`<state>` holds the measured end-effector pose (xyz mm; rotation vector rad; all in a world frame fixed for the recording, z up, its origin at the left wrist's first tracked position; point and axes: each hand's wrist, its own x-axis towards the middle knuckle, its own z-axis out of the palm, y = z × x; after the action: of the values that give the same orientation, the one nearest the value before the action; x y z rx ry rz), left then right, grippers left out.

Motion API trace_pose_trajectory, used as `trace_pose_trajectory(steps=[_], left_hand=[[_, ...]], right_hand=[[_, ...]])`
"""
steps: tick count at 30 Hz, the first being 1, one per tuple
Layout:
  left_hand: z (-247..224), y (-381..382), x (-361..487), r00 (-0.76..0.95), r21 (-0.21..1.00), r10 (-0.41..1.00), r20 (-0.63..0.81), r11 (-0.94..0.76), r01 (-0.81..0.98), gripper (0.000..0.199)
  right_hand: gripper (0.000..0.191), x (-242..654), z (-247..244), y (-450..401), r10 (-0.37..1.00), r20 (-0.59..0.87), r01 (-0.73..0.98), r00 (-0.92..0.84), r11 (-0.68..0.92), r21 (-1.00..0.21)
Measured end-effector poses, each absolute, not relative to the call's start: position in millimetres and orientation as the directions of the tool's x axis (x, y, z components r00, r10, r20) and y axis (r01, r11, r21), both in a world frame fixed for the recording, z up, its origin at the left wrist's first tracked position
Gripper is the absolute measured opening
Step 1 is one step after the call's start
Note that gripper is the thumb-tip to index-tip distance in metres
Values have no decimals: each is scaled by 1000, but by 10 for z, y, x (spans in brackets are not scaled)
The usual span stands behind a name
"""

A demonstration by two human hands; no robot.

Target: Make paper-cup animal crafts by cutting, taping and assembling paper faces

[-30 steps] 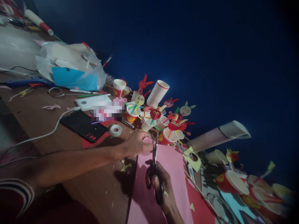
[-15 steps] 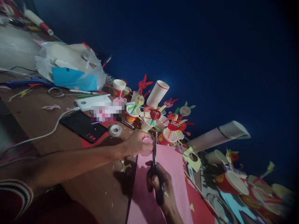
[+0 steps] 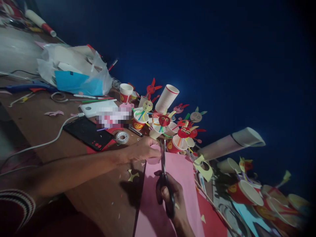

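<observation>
- Right hand [image 3: 174, 192]'s got a solid grip on black-handled metal scissors [image 3: 163, 177], tips pointing away
- Left hand [image 3: 143, 151] is pinching a small rounded pink paper piece [image 3: 152, 159] right by the blades
- That piece is over a corner of a big flat pink paper sheet [image 3: 184, 174] on the brown table [image 3: 98, 194]
- Red-and-white paper cups [image 3: 138, 125] just beyond

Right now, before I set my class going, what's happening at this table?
A person's left hand holds a small, rounded piece of pink paper. The right hand grips black-handled scissors, their blades close beside that piece. Beneath lies a larger pink sheet. Beyond stand paper cups, several with paper-faced figures.
</observation>
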<state>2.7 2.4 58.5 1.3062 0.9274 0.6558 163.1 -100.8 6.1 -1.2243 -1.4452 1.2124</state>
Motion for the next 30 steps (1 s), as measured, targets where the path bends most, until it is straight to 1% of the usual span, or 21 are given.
trace_pose_trajectory(steps=[7, 12, 17, 22, 27, 30], left_hand=[[646, 27, 11, 476, 971, 847, -237, 228, 79, 11], [607, 60, -3, 506, 958, 819, -271, 282, 56, 11], [575, 89, -21, 558, 939, 780, -284, 343, -1, 15], [566, 94, -38, 576, 936, 782, -240, 344, -78, 21], [581, 106, -41, 569, 919, 778, -266, 382, -94, 29], [574, 111, -40, 558, 920, 786, -264, 379, -98, 28]], right_hand=[[51, 1665, 61, -995, 986, 7, 145, -166, 31, -989], [52, 1694, 43, -999, 983, -7, 123, -183, 16, -992], [53, 1701, 74, -999, 982, -22, 140, -189, 5, -990], [56, 1708, 88, -997, 988, -19, 173, -156, 8, -985], [55, 1705, 95, -998, 984, -31, 164, -174, -2, -986], [52, 1705, 97, -998, 983, -24, 149, -182, 4, -989]])
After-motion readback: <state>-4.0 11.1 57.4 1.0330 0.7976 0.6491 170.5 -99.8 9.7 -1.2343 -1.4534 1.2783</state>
